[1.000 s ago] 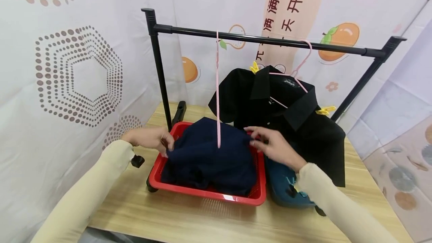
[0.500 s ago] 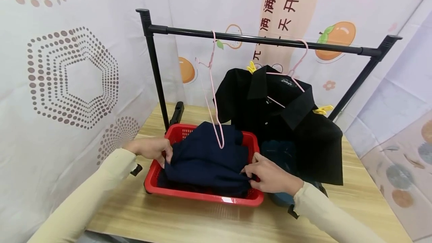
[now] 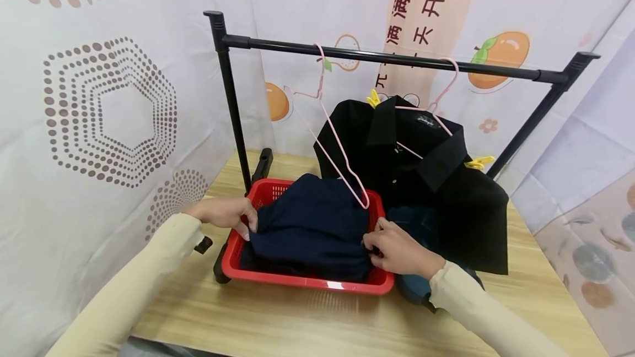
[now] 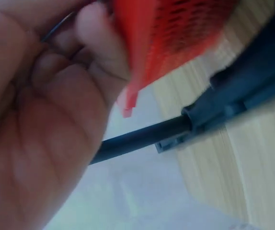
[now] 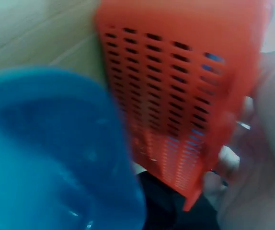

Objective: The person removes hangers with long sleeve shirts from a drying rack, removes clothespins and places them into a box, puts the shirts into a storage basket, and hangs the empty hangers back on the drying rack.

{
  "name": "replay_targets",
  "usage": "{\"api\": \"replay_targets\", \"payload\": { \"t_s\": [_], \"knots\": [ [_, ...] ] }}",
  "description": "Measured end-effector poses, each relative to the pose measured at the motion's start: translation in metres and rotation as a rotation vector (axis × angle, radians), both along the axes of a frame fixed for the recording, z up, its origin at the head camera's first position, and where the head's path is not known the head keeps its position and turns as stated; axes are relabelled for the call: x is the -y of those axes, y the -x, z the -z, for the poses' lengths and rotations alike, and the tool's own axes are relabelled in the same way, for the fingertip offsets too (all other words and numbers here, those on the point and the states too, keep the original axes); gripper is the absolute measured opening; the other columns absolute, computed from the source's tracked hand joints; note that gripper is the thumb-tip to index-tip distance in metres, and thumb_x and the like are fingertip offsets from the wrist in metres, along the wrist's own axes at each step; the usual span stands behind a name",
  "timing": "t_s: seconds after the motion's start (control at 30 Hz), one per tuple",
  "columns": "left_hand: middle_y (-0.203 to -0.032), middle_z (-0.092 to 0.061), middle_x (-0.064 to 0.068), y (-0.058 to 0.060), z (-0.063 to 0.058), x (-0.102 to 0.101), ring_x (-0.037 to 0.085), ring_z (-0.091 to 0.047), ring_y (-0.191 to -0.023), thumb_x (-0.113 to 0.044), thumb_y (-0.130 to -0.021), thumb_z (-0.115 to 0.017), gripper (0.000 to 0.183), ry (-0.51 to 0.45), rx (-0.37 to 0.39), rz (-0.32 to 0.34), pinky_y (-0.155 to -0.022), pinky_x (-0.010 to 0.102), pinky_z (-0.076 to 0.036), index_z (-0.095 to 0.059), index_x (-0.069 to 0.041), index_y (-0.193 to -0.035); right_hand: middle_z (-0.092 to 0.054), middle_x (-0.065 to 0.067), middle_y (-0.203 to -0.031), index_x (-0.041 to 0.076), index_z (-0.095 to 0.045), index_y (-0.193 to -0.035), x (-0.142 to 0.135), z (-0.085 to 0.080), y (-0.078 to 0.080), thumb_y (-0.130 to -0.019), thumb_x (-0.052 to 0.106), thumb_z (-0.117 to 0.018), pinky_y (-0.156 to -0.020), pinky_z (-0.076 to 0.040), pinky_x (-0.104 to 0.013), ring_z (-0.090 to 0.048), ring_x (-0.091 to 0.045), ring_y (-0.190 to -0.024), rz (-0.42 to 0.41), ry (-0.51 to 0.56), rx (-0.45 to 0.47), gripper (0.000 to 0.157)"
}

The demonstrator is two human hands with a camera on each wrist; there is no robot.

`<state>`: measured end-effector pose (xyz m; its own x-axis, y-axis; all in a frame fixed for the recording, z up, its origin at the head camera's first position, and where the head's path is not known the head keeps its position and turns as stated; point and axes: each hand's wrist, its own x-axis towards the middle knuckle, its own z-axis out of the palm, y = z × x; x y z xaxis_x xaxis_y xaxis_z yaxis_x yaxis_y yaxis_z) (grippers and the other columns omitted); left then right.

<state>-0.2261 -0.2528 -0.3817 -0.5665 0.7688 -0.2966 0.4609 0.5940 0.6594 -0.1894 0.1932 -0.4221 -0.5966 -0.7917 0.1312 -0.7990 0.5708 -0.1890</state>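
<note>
A dark navy garment [image 3: 312,219], its kind not clear, lies bunched in a red plastic basket [image 3: 310,283]. At the basket's left side, my left hand [image 3: 223,214] pinches the garment's left edge between thumb and fingers. My right hand [image 3: 402,249] grips its right edge with curled fingers, close to the basket's right rim. In the left wrist view my left hand [image 4: 51,110] is beside the basket's wall; the cloth is hidden there. The right wrist view shows the basket's slotted side [image 5: 161,81] and part of my right hand [image 5: 252,172], blurred.
Above the basket, a bare pink hanger [image 3: 320,94] hangs from the black rack's bar [image 3: 387,59]. To its right hangs a black collared shirt [image 3: 436,208] with yellow clips [image 3: 478,162]. A blue basin [image 3: 414,286] stands right of the basket on the wooden table [image 3: 278,318].
My right hand has come down from the garment's upper right and taken hold of its right edge. The left hand stays nearly in place. The bare hanger has swung round from edge-on.
</note>
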Motion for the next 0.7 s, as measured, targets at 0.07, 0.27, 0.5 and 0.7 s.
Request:
{"api": "replay_targets", "payload": {
  "t_s": [0.07,0.27,0.5,0.7],
  "knots": [
    [-0.084,-0.069,-0.006,0.003,-0.001,0.000,0.009,-0.059,-0.075,-0.015,-0.095,-0.075,0.010,-0.003,0.023,-0.004,-0.071,0.028,-0.053,-0.076,-0.010,-0.086,-0.056,0.011,-0.076,0.023,-0.065,-0.084,0.000,-0.007,0.004,-0.091,0.029,-0.079,-0.068,-0.036,-0.028,-0.039,-0.010,-0.078,-0.015,0.007,0.107,0.017],
    [-0.087,-0.070,0.006,0.014,-0.008,-0.012,0.022,-0.067,-0.069,-0.030,-0.107,-0.059,0.025,-0.008,0.028,-0.184,-0.064,0.040,-0.057,-0.070,-0.007,-0.105,-0.053,0.012,-0.069,0.022,-0.068,-0.089,0.012,-0.024,0.031,-0.102,0.033,-0.067,-0.059,-0.046,-0.026,-0.052,-0.004,-0.062,0.029,0.138,0.259,0.018],
    [-0.099,-0.068,0.007,0.024,-0.018,-0.031,0.025,-0.066,-0.064,-0.032,-0.101,-0.069,0.059,0.046,-0.066,-0.306,-0.062,0.038,-0.056,-0.046,-0.007,-0.150,-0.069,-0.012,-0.112,0.005,-0.065,-0.123,0.035,-0.026,0.063,-0.092,0.013,-0.080,-0.086,-0.055,-0.046,-0.067,-0.025,-0.099,0.177,0.198,0.091,0.035],
    [-0.118,-0.067,0.008,0.029,-0.007,-0.038,0.017,-0.067,-0.067,-0.024,-0.100,-0.070,0.035,0.026,-0.214,-0.151,-0.071,0.031,-0.055,-0.067,-0.008,-0.131,-0.067,-0.014,-0.118,0.010,-0.060,-0.142,0.053,-0.021,0.083,-0.088,0.019,-0.084,-0.092,-0.052,-0.045,-0.063,-0.027,-0.105,0.240,0.068,0.182,0.060]
  ]
}}
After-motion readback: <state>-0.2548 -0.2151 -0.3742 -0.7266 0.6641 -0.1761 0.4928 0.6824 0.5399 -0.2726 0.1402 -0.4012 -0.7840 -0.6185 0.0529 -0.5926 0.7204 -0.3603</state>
